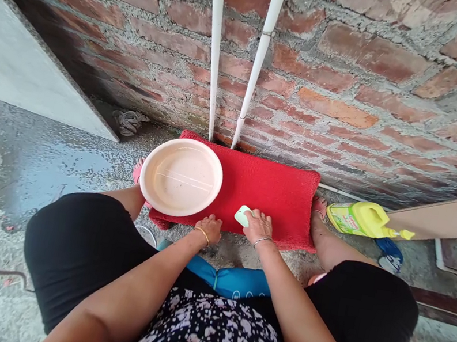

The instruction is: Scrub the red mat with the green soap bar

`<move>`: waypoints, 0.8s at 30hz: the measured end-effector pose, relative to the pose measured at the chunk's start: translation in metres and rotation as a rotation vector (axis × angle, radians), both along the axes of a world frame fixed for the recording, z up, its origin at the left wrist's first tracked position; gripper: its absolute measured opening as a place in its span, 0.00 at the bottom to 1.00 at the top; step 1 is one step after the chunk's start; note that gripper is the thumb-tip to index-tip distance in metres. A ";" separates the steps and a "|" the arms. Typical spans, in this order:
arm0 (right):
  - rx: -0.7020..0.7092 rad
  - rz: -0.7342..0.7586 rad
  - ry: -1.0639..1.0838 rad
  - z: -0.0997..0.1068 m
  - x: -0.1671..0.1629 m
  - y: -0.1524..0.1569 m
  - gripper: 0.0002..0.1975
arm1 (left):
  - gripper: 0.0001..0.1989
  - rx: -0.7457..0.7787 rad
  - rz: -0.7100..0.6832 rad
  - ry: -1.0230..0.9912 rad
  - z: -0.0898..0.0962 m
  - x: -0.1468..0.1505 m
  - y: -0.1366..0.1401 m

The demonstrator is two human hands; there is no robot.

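Note:
A red, thick textured cloth (272, 187) is spread over a low, long support in front of me. At its front edge my left hand (209, 229) presses down with curled fingers, closed on the cloth. My right hand (258, 227) is closed around a pale green scrubbing brush (242, 215), flat-backed with a small hole at one end. The brush lies on the cloth, and its underside is hidden. A peach plastic basin (182, 178) with clear water rests on the cloth's left end, close to my left hand.
On the right floor lies a yellow detergent bottle (356, 217) with a pump top. Two white pipes (255, 64) run down the brick wall (333, 95) behind the cloth. A slab (42, 52) leans at left, near bundled rope (129, 122). The left floor is wet.

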State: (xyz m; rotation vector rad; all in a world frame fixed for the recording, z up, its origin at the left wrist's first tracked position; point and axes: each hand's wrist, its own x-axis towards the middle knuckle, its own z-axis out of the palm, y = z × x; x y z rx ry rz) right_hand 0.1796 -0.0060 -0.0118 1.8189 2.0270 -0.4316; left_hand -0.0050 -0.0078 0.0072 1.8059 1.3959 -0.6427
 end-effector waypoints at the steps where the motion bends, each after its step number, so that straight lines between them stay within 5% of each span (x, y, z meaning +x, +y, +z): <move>1: -0.007 -0.024 -0.020 0.001 0.009 0.000 0.22 | 0.24 -0.002 0.000 -0.003 0.000 0.000 0.000; 6: -0.040 -0.180 -0.174 0.008 0.052 -0.005 0.24 | 0.24 -0.003 0.006 -0.025 -0.002 0.001 0.000; 12: -0.068 -0.006 -0.074 0.003 0.021 -0.012 0.23 | 0.24 0.004 0.005 -0.013 -0.004 0.000 -0.001; 20: -0.094 -0.165 -0.201 0.011 0.062 -0.011 0.23 | 0.23 -0.008 -0.003 -0.017 0.001 0.000 0.001; 24: -0.094 -0.026 -0.118 0.010 0.035 -0.017 0.22 | 0.23 -0.007 -0.003 -0.020 0.000 0.001 0.001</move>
